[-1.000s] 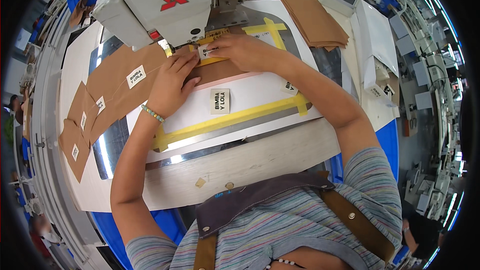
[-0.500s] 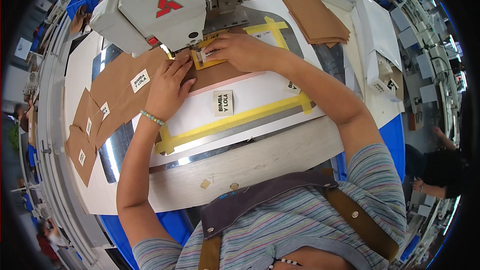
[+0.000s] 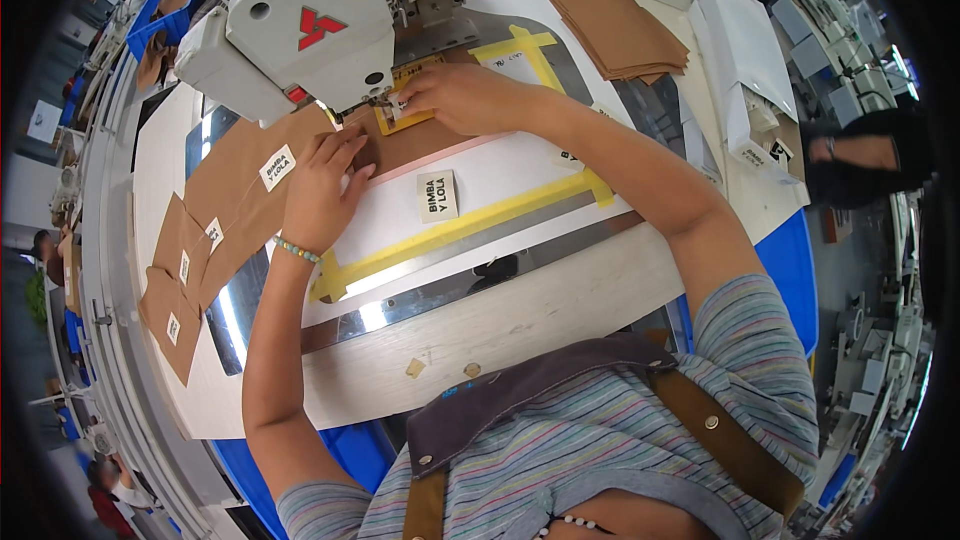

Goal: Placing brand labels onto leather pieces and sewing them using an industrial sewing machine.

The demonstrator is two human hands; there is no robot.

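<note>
My left hand lies open, fingers stretched out, on the near left part of a brown fabric piece under the sewing machine head. A beaded bracelet circles that wrist. My right hand is closed, its bent fingertips together at a small white label inside a yellow frame template. Most of the label is hidden by the fingers and the machine. The brown piece rests on a white sheet edged with yellow tape. A loose printed label lies nearer me on that sheet.
Brown pieces with white labels spread out on the left. A stack of brown pieces sits at the far right, beside a white box holding labels. A blue bin is below the table's right side. Another person's arm shows at right.
The picture has shifted slightly. My right fingers cover more of the small label beside the machine's needle area. My left hand stays on the brown piece. Another person's arm now shows farther up at right.
</note>
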